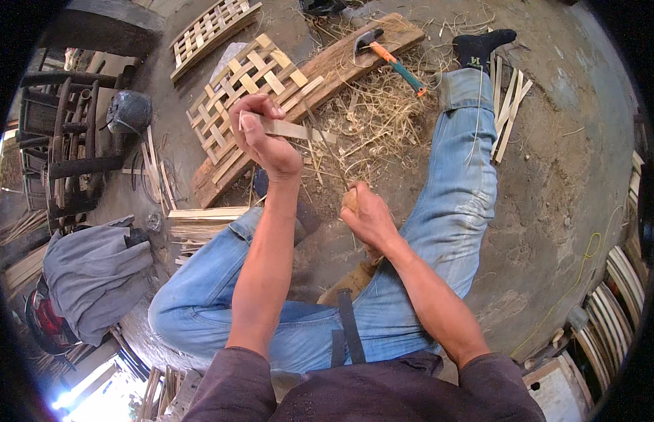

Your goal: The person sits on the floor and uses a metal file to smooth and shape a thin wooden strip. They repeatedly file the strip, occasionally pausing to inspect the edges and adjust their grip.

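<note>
My left hand point(265, 144) is closed on one end of a flat pale bamboo strip point(302, 131), whose other end points right over the shavings. My right hand point(374, 219) grips the rounded wooden handle of a knife point(350, 200). Its thin dark blade slants up and to the left, crossing the strip in this view; whether they touch I cannot tell. Just beyond my left hand, a woven bamboo lattice point(260, 70) lies partly on a thick wooden plank point(327, 67). A hammer point(392, 65) with a green and orange handle rests across the plank's far end.
Curly shavings point(383, 123) cover the floor between my legs. Bamboo strips lie beside my left knee point(204, 218) and my right foot point(511, 112). Another lattice panel point(213, 28) is at the far left. A dark chair point(74, 141) and a grey cloth point(95, 274) are on the left.
</note>
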### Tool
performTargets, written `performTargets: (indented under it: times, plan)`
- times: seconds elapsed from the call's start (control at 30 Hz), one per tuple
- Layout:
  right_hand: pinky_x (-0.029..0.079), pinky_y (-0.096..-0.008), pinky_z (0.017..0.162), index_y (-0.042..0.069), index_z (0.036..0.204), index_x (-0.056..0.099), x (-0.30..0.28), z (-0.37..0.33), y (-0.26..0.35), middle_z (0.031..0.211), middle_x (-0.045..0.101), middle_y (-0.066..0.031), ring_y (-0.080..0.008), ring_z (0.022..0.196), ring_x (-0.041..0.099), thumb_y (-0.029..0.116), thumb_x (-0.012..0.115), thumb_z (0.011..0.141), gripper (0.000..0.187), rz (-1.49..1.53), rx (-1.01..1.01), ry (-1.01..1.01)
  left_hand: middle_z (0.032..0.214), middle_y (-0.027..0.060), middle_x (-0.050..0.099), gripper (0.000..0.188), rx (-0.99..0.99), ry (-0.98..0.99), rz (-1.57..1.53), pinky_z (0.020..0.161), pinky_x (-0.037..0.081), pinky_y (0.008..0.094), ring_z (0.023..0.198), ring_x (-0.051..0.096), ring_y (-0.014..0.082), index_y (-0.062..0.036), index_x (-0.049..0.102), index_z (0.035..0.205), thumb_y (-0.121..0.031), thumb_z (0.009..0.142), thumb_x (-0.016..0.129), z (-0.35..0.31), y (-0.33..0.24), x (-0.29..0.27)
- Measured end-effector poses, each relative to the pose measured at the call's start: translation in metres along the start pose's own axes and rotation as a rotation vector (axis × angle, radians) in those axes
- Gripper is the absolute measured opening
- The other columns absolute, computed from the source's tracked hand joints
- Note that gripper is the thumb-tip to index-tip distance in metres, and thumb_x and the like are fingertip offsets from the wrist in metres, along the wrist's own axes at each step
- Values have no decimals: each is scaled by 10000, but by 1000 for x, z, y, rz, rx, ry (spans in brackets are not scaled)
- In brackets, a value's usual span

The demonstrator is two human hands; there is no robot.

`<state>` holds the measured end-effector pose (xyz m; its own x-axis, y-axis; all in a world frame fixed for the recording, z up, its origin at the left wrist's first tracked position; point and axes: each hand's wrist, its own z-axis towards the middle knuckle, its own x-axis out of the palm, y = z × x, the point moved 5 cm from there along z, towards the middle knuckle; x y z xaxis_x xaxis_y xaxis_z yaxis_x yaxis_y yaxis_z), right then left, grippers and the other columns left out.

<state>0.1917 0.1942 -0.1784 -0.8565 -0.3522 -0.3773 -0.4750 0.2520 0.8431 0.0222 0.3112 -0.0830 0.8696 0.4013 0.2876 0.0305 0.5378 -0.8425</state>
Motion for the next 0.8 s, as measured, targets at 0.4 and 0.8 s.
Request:
performTargets:
  times: [0.4, 0.8]
  plan:
    - [493, -520, 763, -62, 1063, 472, 13, 21, 40, 887, 633, -306, -486, 863, 619, 163, 594, 798, 368, -60, -78, 78, 685, -13, 330, 326, -11, -211, 14, 530, 264, 237, 579, 268, 76, -121, 377, 775, -375, 979, 378, 12, -18, -5]
    - [529, -473, 710, -49, 1031, 562, 18, 31, 32, 826, 644, -290, -450, 811, 650, 212, 613, 812, 345, 37, -155, 24, 646, -14, 302, 322, 34, -310, 122, 492, 222, 248, 554, 246, 89, -139, 320, 725, -349, 964, 370, -4, -27, 8]
